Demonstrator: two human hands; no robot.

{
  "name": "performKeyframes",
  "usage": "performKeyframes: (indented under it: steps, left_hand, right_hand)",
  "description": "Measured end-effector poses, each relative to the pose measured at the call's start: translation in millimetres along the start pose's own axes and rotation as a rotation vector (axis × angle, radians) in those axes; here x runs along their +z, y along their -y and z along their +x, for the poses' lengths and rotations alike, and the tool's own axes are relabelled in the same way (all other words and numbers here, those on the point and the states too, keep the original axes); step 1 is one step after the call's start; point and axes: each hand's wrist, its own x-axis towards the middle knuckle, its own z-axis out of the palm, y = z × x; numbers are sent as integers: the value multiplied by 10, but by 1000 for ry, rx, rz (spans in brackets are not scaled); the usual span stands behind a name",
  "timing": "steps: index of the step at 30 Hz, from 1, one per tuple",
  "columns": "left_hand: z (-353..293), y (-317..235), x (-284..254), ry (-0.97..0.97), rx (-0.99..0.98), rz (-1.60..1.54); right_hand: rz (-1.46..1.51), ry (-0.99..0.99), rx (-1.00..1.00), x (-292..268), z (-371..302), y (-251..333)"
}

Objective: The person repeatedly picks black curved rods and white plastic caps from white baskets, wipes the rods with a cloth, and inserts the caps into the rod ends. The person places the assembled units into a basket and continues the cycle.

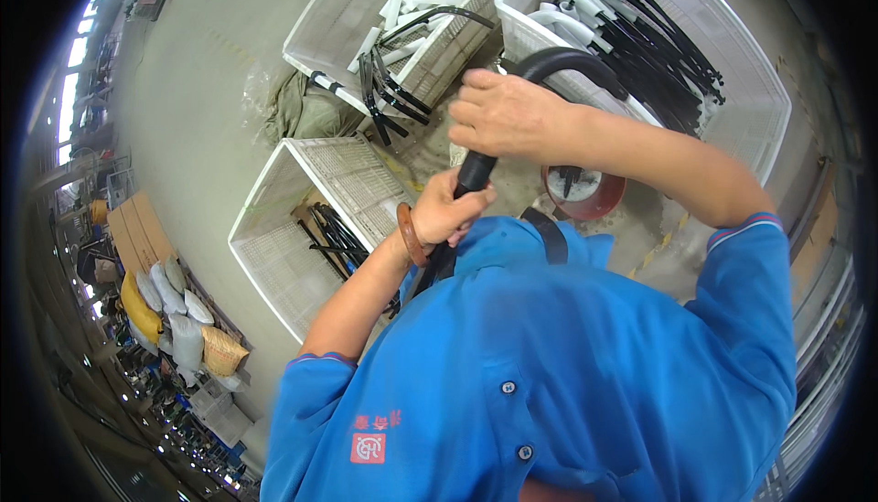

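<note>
A black tube point(477, 171) with a thick, hooked upper end, like a cane, stands at a slant in front of my body. My right hand point(503, 116) is closed around it just below the bend. Lower down, my left hand point(445, 208) is wrapped round the same tube, with a brown bracelet on that wrist. The tube's lower part runs down beside my blue shirt and is mostly hidden. Close by my right forearm, a red bucket point(611, 202) holds something white with a dark object in it.
A white crate point(764, 127) at the far right holds black tubes with white-wrapped bent ends. White tubes fill another crate point(315, 31), with bent black tubes over its edge. Black rods lie in a third crate point(261, 246) at left. Filled sacks point(187, 342) lie farther left.
</note>
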Motion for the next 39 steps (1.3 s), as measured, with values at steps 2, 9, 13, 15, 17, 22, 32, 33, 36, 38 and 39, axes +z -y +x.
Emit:
performKeyframes:
  steps: [2,9,13,15,17,22,32,33,36,38,39]
  left_hand:
    - [116,91,-437,-118,59,60]
    - [502,706,-2613,-847,333,269]
    - [553,846,-3515,-1071,265,175]
    - [593,872,-3784,-1150,213,207]
    - [658,938,-3908,-1199,125,155]
    - [775,1184,-3831,-1194,86,102]
    - [1112,1366,-3181,-1466,-39,-137]
    - [1243,1385,-3153,-1453,-76,-203]
    - [1495,1506,-3193,-1461,-107,-352]
    - [1597,1666,-3216,-1482,-165,-237]
    - [1641,1755,-3210,-1482,-168,-267]
  right_hand:
    - [-21,-223,81,116,180,-204]
    - [70,-181,718,985,103,-1274]
    - [198,306,933,1924,28,-1639]
    - [240,359,918,2396,206,-1756]
    - [346,350,886,2855,495,-1945]
    - [301,293,891,4010,1316,-2924]
    - [651,993,915,5617,2537,-2787]
    - [778,886,1064,5617,2688,-2489]
    - [770,614,806,5689,2825,-2336]
    - [847,449,768,5936,2812,-2710]
    - [854,493,826,6178,2802,-3032]
